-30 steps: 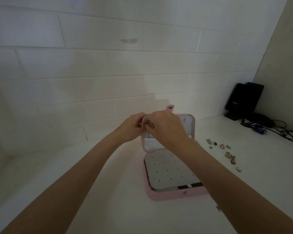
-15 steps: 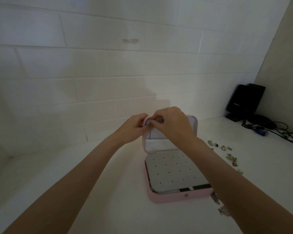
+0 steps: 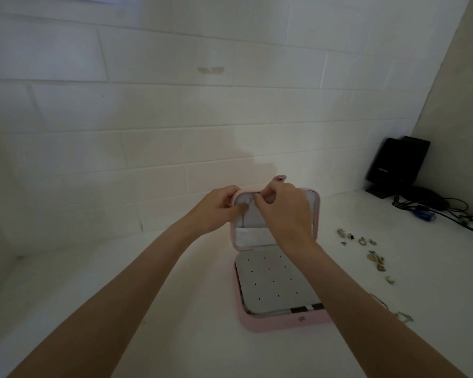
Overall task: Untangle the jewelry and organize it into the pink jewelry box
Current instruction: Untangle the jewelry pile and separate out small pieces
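The pink jewelry box (image 3: 273,321) sits open at lower centre on the white surface (image 3: 175,296), grey dotted insert showing. Left hand (image 3: 219,211) and right hand (image 3: 283,211) pinch something small at its upright lid; loose jewelry (image 3: 374,257) lies to the right.

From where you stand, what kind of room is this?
Probably a plain workroom or utility corner, not a bedroom: a painted block wall, a bare white counter, and a black device with tangled cables in the corner.
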